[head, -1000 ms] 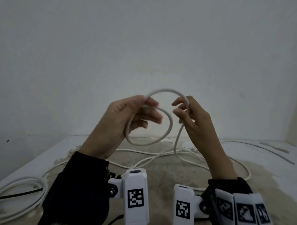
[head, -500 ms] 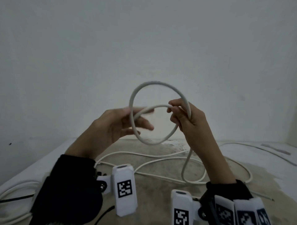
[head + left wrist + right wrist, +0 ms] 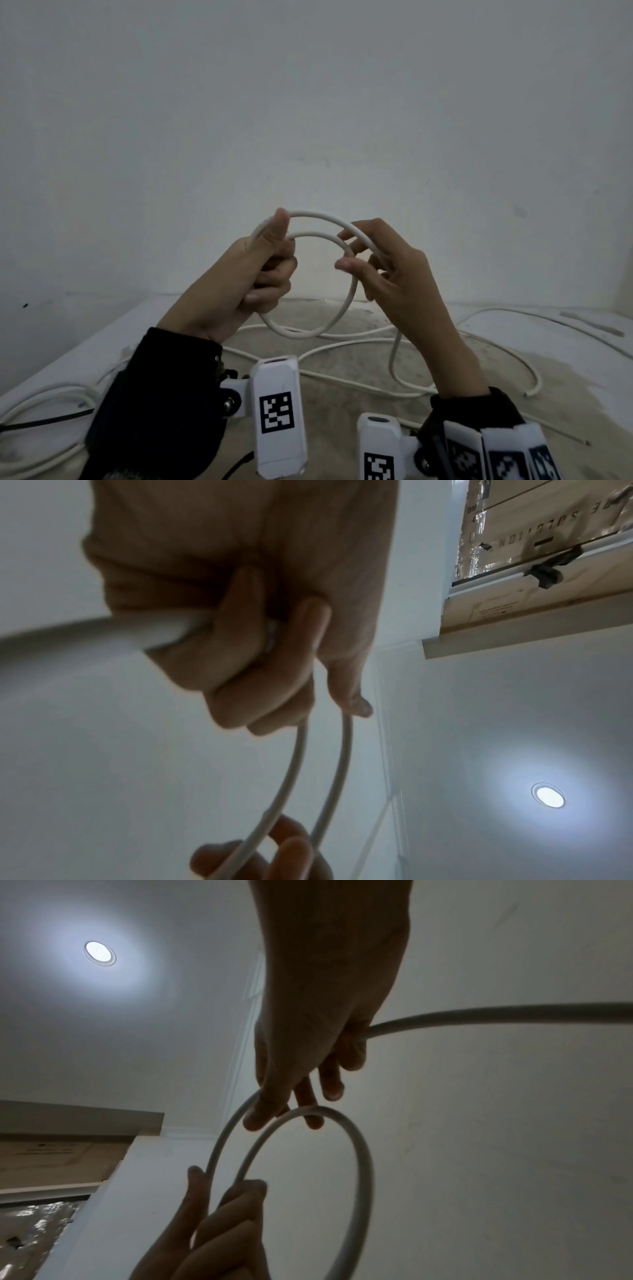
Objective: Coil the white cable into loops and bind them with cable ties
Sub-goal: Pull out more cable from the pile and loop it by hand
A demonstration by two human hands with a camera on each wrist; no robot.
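Left hand (image 3: 255,274) fist-grips two raised loops of white cable (image 3: 346,308), right hand (image 3: 387,270) pinches the second turn; judged best to match its size before feeding slack from the table (image 3: 85,353).

The left hand (image 3: 240,588) grips the white cable (image 3: 329,785); 2 strands run toward the right hand (image 3: 260,859).

Left hand (image 3: 255,274) fisted, thumb up; right hand (image 3: 387,270) raised, fingers seemingly half-curled.
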